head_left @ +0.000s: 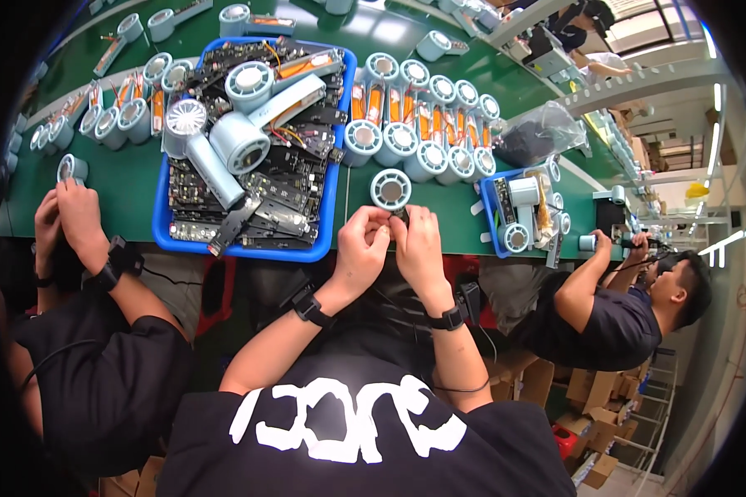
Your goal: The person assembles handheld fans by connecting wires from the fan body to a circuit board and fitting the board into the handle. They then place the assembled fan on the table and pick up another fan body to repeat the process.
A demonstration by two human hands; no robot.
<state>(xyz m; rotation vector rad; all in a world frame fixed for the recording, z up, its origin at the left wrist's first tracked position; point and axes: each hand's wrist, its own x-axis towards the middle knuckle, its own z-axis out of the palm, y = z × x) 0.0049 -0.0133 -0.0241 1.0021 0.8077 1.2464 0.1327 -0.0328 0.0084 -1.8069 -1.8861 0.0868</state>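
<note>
Left hand (361, 247) and right hand (421, 250) apparently pinch the near end of the blue fan (390, 190), just beyond them.

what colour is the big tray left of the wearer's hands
Blue; the big tray shows best in the head view.

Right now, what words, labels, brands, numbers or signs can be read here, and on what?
Black shirt: large white lettering, not transcribed here.
Circuit boards: pale markings, too small to read.
Orange battery packs: any print too small to read.
Handled blue fan: none readable.
</note>
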